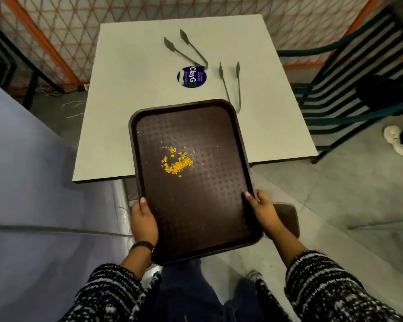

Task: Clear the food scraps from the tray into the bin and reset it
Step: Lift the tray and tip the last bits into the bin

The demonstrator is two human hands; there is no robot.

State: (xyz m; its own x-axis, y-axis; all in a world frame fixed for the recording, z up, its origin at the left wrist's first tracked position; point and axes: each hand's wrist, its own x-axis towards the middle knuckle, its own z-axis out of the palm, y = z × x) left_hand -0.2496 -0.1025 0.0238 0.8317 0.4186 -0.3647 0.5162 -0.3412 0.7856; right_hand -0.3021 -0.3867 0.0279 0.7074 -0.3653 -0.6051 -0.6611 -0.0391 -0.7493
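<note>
A dark brown tray (203,205) is held in the air, its far end over the near edge of the white table (130,94). A small heap of yellow-orange food scraps (177,162) lies on the tray's far half, with a few stray crumbs around it. My left hand (143,220) grips the tray's left rim near the close end, thumb on top. My right hand (262,211) grips the right rim the same way. No bin is clearly in view.
Two metal tongs (186,48) (230,82) and a round blue sticker (191,76) lie on the table's far half. A green slatted chair (349,89) stands to the right. A grey-blue surface (33,182) fills the left. A second brown tray (286,217) shows beneath my right hand.
</note>
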